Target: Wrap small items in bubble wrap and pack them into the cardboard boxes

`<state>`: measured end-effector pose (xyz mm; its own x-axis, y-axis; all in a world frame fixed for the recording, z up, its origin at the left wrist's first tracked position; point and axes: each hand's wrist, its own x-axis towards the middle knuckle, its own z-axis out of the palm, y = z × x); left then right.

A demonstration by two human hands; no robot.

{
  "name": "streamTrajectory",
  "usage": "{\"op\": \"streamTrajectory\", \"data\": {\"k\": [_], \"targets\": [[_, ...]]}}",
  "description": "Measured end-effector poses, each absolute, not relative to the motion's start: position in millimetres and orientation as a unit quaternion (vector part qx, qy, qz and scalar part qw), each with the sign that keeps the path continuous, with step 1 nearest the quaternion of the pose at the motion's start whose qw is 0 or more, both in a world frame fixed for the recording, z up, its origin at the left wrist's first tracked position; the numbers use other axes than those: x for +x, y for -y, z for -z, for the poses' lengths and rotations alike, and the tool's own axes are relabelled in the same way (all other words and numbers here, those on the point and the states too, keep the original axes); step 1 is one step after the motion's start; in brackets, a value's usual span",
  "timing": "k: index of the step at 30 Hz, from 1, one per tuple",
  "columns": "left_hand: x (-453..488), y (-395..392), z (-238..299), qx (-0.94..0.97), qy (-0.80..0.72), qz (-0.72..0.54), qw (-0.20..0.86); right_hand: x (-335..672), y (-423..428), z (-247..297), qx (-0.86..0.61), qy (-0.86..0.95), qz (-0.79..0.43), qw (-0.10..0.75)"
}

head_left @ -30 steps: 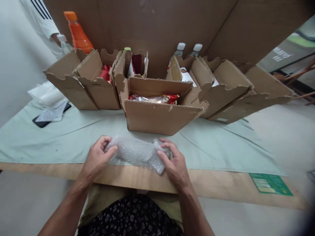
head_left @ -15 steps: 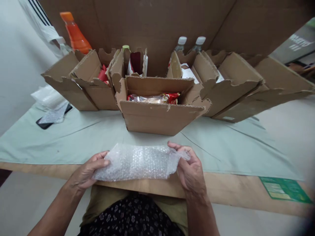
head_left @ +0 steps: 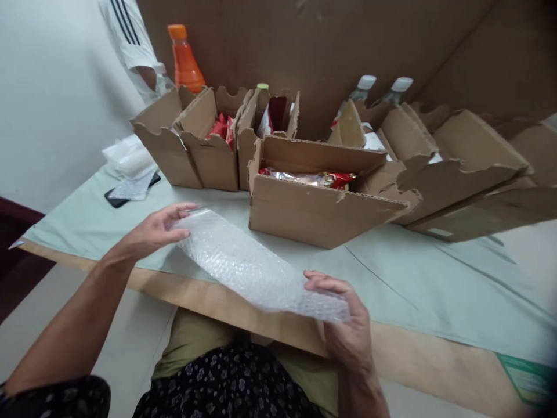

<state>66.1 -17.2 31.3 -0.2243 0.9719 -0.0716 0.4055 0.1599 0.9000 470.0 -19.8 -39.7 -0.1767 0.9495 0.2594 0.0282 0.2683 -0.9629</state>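
A strip of clear bubble wrap (head_left: 243,261) stretches between my two hands above the front edge of the table. My left hand (head_left: 163,229) pinches its far left end between thumb and fingers. At the near right end, my right hand (head_left: 343,313) grips the wrap, with the fingers over its top. The strip slants down from left to right. Just beyond it stands a cardboard box (head_left: 322,215) with red and clear packets (head_left: 313,178) inside.
Several cardboard bins (head_left: 209,151) stand in a row behind. An orange bottle (head_left: 187,64) and white-capped bottles (head_left: 398,90) rise above them. Folded bubble wrap (head_left: 128,157) and a black phone-like object (head_left: 114,199) lie at left. A person's striped sleeve (head_left: 126,29) shows behind.
My left hand has risen up and away, tilting the bubble wrap from nearly level to a slant. My right hand has lowered slightly. The view has turned left.
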Motion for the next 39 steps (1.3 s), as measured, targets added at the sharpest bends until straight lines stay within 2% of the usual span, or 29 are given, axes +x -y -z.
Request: {"op": "streamTrajectory", "data": {"k": [2, 4, 9, 14, 19, 22, 25, 27, 29, 31, 34, 39], "targets": [[50.3, 3.3, -35.1, 0.565, -0.709, -0.335, 0.256, 466.2, 17.6, 41.6, -0.438, 0.668, -0.404, 0.445], [41.2, -0.2, -32.0, 0.58, -0.734, -0.287, 0.207, 466.2, 12.4, 43.6, -0.486, 0.691, -0.35, 0.404], [41.1, 20.9, -4.3, 0.54, -0.78, -0.231, 0.216, 478.6, -5.8, 46.4, -0.522, 0.724, -0.267, 0.365], [53.0, 34.8, 3.3, 0.567, -0.79, -0.188, 0.14, 497.9, -28.4, 41.1, -0.509, 0.769, -0.204, 0.328], [83.0, 37.3, -1.2, 0.671, -0.705, -0.229, 0.03, 547.7, -30.4, 25.8, -0.524, 0.803, -0.074, 0.275], [107.3, 38.0, 3.1, 0.763, -0.591, -0.261, -0.018, 557.6, -12.9, 8.6, -0.536, 0.786, 0.023, 0.306], [128.8, 33.8, 8.8, 0.796, -0.545, -0.261, -0.038, 514.7, 2.8, -5.4, -0.484, 0.814, 0.012, 0.322], [137.3, 28.0, 13.2, 0.805, -0.541, -0.24, -0.03, 466.6, 5.1, -7.7, -0.407, 0.869, -0.058, 0.275], [139.8, 21.5, 19.1, 0.814, -0.544, -0.204, -0.012, 426.2, 0.3, -3.7, -0.337, 0.914, -0.117, 0.193], [137.9, 16.8, 26.3, 0.817, -0.552, -0.169, 0.001, 413.1, -7.6, 5.7, -0.307, 0.93, -0.149, 0.135], [134.3, 14.8, 35.4, 0.812, -0.565, -0.147, 0.003, 456.8, -13.5, 24.7, -0.374, 0.91, -0.14, 0.115], [133.7, 17.3, 35.1, 0.801, -0.57, -0.18, 0.019, 585.1, -1.2, 40.3, -0.589, 0.794, 0.002, 0.152]]}}
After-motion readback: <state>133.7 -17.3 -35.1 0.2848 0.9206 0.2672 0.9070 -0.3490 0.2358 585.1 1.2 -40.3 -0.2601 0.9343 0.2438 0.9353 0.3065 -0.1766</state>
